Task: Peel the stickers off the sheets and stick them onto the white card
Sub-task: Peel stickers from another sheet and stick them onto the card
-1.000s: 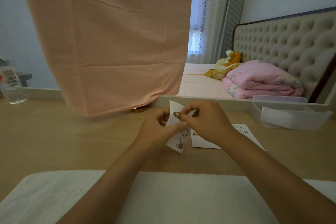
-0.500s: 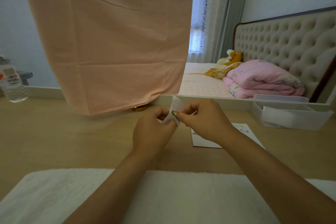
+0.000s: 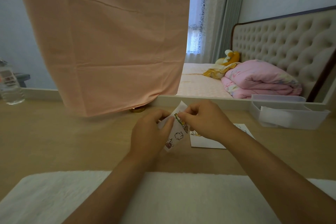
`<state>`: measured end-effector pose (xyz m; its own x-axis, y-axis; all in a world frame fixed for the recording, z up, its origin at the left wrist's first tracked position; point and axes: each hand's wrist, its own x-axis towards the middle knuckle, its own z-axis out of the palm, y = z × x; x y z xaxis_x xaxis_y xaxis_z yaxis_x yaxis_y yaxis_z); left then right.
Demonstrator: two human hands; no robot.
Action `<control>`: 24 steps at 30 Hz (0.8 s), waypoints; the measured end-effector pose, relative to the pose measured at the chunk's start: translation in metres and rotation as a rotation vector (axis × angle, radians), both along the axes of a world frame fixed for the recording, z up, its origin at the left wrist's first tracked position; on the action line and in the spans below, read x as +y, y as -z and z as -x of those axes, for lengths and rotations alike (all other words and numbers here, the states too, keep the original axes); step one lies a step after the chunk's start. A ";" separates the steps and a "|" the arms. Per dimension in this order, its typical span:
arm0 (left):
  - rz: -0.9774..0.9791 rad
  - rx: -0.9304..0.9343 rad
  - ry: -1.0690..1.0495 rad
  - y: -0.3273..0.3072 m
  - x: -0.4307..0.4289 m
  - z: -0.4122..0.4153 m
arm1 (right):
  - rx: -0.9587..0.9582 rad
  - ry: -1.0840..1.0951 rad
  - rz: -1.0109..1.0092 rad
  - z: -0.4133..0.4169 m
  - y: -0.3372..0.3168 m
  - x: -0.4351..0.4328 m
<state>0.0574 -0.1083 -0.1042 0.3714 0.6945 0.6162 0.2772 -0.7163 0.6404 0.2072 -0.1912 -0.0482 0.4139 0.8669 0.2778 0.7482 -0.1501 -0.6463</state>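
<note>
My left hand [image 3: 150, 133] grips a small white sticker sheet [image 3: 177, 135] above the wooden desk, thumb on its front; small cartoon stickers show on its lower half. My right hand [image 3: 205, 120] pinches a green and yellow sticker [image 3: 180, 119] at the sheet's upper right edge, and the sticker is partly lifted. The white card [image 3: 207, 142] lies flat on the desk under my right wrist, with a few small stickers on it; much of it is hidden by that arm.
A peach cloth [image 3: 109, 42] hangs over the desk's back edge. A clear plastic box [image 3: 289, 116] stands at the right, a water bottle [image 3: 10, 87] at the far left. A white towel [image 3: 163, 198] covers the near edge. A gold lid [image 3: 137, 109] sits under the cloth.
The sheet was folded back behind my left hand half a second ago; now it hangs open again with its lower stickers showing. My right fingers still pinch the same sticker, peeled further.
</note>
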 end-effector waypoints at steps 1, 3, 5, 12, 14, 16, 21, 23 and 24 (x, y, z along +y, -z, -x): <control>0.004 0.000 -0.004 0.000 0.000 0.000 | -0.006 0.001 0.003 0.000 -0.001 0.000; -0.020 0.015 -0.025 -0.001 0.000 0.000 | -0.036 0.002 0.010 0.000 -0.001 -0.001; -0.150 0.060 -0.076 -0.003 0.000 0.001 | -0.065 0.001 0.014 0.001 -0.002 -0.002; -0.719 0.161 -0.180 -0.012 0.011 0.006 | -0.017 -0.028 -0.004 0.000 -0.006 -0.003; -0.794 0.176 -0.201 -0.013 0.014 0.005 | 0.056 -0.041 0.005 0.002 -0.007 -0.004; -0.790 0.171 -0.205 -0.014 0.013 0.004 | 0.220 -0.047 0.027 0.004 -0.008 -0.004; -0.119 -0.059 -0.124 -0.006 -0.007 -0.004 | 0.478 -0.055 0.075 0.007 -0.006 -0.005; 0.157 -0.145 -0.097 -0.003 -0.011 -0.010 | 0.460 -0.017 0.036 0.008 -0.003 -0.003; 0.233 -0.164 -0.120 -0.002 -0.012 -0.012 | 0.444 0.003 0.020 0.008 -0.002 -0.002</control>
<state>0.0696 -0.1199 -0.1022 0.1873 0.8571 0.4799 0.2300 -0.5132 0.8269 0.1987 -0.1928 -0.0458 0.4921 0.8687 0.0556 0.3985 -0.1680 -0.9017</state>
